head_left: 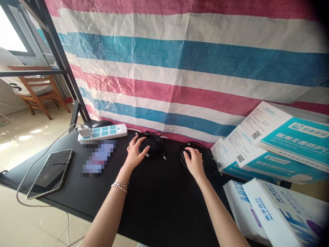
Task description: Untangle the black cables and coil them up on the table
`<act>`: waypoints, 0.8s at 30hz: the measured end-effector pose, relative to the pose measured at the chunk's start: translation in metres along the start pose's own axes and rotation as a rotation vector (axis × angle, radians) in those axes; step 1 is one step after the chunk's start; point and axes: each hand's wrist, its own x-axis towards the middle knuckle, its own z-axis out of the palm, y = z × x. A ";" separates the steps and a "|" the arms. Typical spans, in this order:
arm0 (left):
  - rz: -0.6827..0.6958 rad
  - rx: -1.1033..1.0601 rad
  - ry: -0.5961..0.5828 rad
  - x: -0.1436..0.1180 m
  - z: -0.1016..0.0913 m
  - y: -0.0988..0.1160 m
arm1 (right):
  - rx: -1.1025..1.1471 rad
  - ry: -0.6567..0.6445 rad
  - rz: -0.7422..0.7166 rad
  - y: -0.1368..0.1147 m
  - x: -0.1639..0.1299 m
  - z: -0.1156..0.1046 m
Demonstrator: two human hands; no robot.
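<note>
A black coiled cable [156, 148] lies on the black tabletop [164, 202] near the striped sheet. My left hand [136, 149] is at its left side, thumb and fingers spread apart, with no firm grip on the coil visible. To the right lies a second black coiled cable [207, 154], close to the stacked boxes. Over its left part rests my right hand [194, 159], fingers loosely bent and the thumb apart from them. Whether those fingertips touch the cable is hard to see. Small pale ends stick out around both coils.
On the left are a white power strip [118, 130] with a plug, a dark mouse [102, 123], a blurred-out flat item [99, 159] and a tablet [51, 173]. Blue-and-white boxes [280, 161] crowd the right side. A striped plastic sheet [164, 75] hangs behind.
</note>
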 end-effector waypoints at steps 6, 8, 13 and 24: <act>0.081 0.074 0.092 -0.005 0.004 0.009 | -0.010 0.095 0.003 0.027 -0.012 -0.018; 0.109 0.105 0.100 -0.007 0.006 0.012 | -0.022 0.102 0.012 0.030 -0.016 -0.022; 0.166 0.179 0.084 -0.014 0.014 0.020 | -0.110 -0.046 0.027 0.028 -0.024 -0.026; 0.139 0.231 -0.086 -0.019 0.029 0.018 | -0.235 -0.321 0.018 0.023 -0.032 -0.016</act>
